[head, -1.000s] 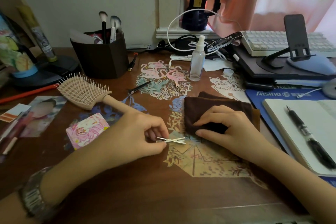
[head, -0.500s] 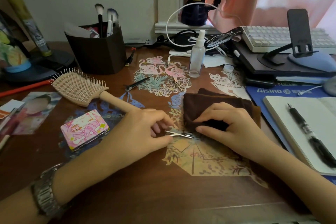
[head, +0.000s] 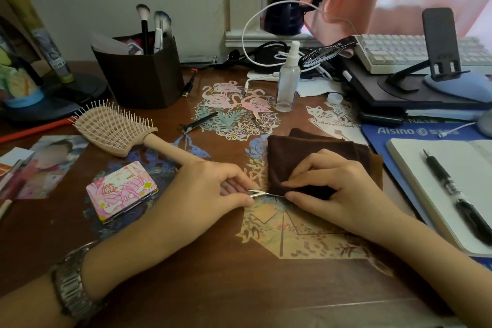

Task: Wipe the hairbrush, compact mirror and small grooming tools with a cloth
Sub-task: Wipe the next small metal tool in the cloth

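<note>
Both our hands work: left hand (head: pixel 210 189) fingers pinch the tweezers (head: pixel 262 193), right hand (head: pixel 335 189) fingers fold the brown cloth (head: pixel 306 152) around their tips.

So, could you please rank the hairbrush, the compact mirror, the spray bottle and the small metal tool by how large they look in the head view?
1. hairbrush
2. compact mirror
3. spray bottle, though it stands farther back, so this is unsure
4. small metal tool, partly hidden by the left hand and the cloth
</note>
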Demonstrator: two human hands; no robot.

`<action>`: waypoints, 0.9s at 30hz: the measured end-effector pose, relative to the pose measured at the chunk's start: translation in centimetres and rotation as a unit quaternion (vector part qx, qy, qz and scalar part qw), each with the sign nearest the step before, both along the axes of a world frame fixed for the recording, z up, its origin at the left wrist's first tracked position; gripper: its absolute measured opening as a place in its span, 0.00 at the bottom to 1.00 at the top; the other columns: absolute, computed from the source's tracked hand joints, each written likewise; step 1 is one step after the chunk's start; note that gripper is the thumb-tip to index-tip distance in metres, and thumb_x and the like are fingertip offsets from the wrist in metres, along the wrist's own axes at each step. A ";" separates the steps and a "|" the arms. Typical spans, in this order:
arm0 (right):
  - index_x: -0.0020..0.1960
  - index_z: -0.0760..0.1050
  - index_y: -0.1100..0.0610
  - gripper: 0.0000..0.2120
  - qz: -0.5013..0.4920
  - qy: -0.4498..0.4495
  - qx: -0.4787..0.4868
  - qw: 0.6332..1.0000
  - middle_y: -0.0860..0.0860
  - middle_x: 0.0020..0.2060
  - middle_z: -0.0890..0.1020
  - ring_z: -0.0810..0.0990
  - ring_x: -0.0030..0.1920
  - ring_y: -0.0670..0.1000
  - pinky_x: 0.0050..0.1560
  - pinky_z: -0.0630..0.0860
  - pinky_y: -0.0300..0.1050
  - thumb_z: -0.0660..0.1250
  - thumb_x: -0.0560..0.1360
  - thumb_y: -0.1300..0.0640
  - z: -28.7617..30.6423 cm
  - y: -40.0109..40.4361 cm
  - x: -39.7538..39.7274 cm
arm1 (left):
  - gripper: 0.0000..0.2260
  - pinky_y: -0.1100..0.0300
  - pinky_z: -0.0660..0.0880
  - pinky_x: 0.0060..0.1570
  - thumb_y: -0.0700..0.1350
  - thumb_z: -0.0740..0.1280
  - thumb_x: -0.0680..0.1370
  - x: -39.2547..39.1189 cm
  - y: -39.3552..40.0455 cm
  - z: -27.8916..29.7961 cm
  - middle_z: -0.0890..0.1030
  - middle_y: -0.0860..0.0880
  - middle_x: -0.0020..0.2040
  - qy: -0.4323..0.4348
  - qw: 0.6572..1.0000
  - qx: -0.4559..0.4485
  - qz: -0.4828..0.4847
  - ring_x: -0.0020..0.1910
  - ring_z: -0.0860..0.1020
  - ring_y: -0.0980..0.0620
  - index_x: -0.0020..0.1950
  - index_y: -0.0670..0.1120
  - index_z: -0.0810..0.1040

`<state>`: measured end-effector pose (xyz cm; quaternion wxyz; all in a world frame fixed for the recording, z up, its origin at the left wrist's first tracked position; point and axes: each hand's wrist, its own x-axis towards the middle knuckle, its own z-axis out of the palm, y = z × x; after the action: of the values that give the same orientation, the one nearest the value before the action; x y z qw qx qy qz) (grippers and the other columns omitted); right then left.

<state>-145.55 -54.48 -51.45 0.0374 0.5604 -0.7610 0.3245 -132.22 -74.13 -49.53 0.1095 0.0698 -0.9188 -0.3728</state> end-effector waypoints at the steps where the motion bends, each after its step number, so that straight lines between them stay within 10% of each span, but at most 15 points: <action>1: 0.50 0.83 0.48 0.11 0.001 0.004 0.001 1.000 0.41 0.44 0.80 0.78 0.47 0.45 0.46 0.76 0.44 0.67 0.73 0.46 0.0 0.0 0.0 | 0.08 0.75 0.74 0.41 0.45 0.77 0.67 -0.1 0.1 -0.1 0.83 0.57 0.37 -0.001 1.000 0.004 0.001 0.42 0.80 0.62 0.45 0.52 0.84; 27: 0.53 0.83 0.48 0.11 0.010 0.019 -0.007 1.000 0.42 0.45 0.80 0.78 0.46 0.45 0.45 0.76 0.43 0.67 0.73 0.46 0.0 0.3 0.1 | 0.18 0.66 0.78 0.39 0.46 0.77 0.68 -2.5 1.6 -1.0 0.81 0.55 0.37 0.064 0.996 -0.031 -0.050 0.35 0.81 0.60 0.48 0.53 0.70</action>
<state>-145.49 -54.21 -51.40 0.0523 0.5742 -0.7520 0.3194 -134.68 -72.52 -50.51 0.1514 -0.0038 -0.9235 -0.3525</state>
